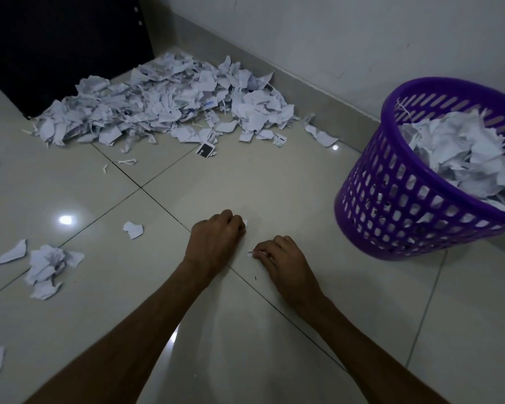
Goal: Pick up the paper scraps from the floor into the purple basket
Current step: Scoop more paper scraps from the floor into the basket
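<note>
Both your hands are low on the tile floor (274,185) with fingers curled: your left hand (215,237) pinches a tiny white scrap (245,222) that peeks out at its fingertips, and your right hand (280,259) nips another small white bit (250,253) at its own fingertips; how much paper either palm hides you cannot tell. The purple basket (391,199) stands to your right and a little ahead, near the wall, so your right hand is the nearer one and the carry likely runs rightward and up over the rim. The basket is already heaped close to the rim with crumpled paper (464,153), so drop your bits onto the middle of the heap. The big pile of scraps (164,103) lies well ahead and to the left by the dark cabinet (56,48), and a smaller cluster (47,265) sits on the floor to the left of your left arm, with a few loose pieces between.
</note>
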